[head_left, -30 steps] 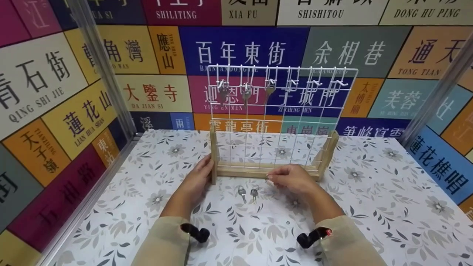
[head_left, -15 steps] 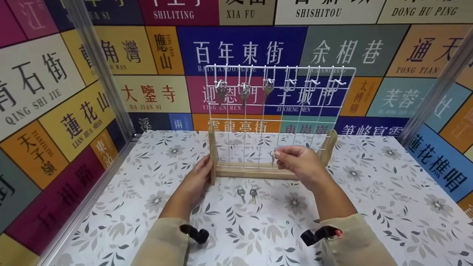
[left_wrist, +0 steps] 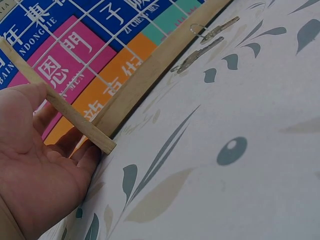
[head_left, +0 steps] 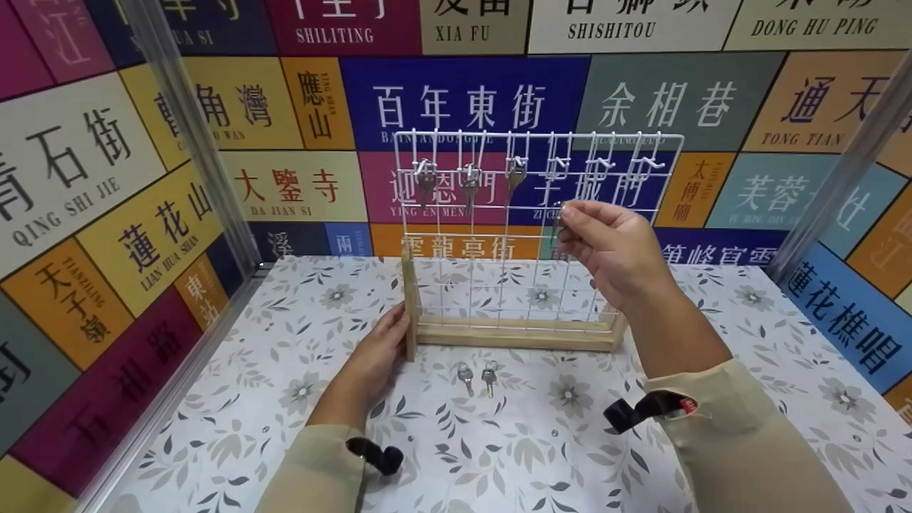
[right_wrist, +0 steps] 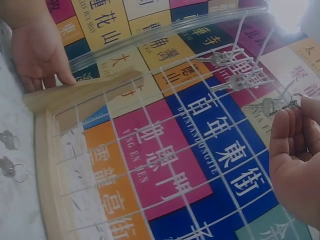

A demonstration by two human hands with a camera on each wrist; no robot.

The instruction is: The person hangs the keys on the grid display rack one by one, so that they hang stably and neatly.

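A white wire grid rack stands upright on a wooden base [head_left: 513,336]. My left hand [head_left: 385,338] grips its left wooden side post [left_wrist: 80,122], thumb on the near side and fingers behind. In front of the grid, below the hooks, my right hand [head_left: 614,248] pinches a small key [head_left: 558,219] by its ring [right_wrist: 296,98]; fingers partly hide it. Keys hang on the three left hooks: one at far left [head_left: 426,178], a second key [head_left: 470,182] and a third key [head_left: 516,175]. On the table lie a left key [head_left: 465,377] and a right key [head_left: 489,377].
To the right of the hanging keys, the grid carries a fourth hook [head_left: 559,167], a fifth hook [head_left: 602,167] and a sixth hook [head_left: 647,164]. A floral cloth [head_left: 285,427] covers the table. Colourful panels [head_left: 463,96] with place names rise behind and at the sides.
My right hand has lifted the key from the table beside the base up to just below the hooks, shifting rightward. The left hand stays on the post.
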